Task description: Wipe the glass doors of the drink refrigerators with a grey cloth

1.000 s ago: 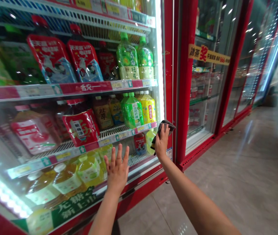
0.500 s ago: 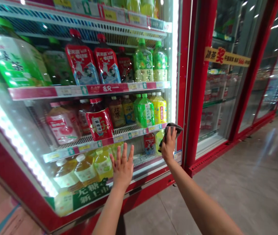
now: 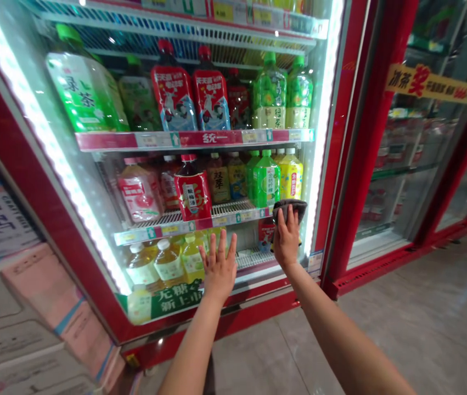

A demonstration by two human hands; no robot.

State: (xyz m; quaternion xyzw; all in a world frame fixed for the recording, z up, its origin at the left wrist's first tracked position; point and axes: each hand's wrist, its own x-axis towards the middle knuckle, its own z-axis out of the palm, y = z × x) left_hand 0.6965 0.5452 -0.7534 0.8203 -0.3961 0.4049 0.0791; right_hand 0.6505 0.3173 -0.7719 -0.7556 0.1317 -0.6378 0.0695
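Observation:
A glass door point(image 3: 239, 241) with a red frame fronts a lit drinks cooler. My left hand point(image 3: 219, 271) is spread against the lower part of the glass, with nothing in it. To its right, my right hand point(image 3: 287, 236) presses a dark grey cloth point(image 3: 291, 206) on the glass near the door's right side. Behind the glass, bottles stand on the shelves, among them a red bottle point(image 3: 193, 189) and a green bottle point(image 3: 266, 181). The palm side of both hands is hidden.
Stacked cardboard boxes point(image 3: 23, 307) stand at the left, close to the cooler's frame. On the right, another red-framed cooler point(image 3: 381, 192) carries a yellow banner point(image 3: 434, 85). Grey floor tiles point(image 3: 418, 323) lie below and to the right.
The view has swung left, bringing more of the boxes into sight. My right hand and the cloth have moved left across the glass. My left hand stays spread.

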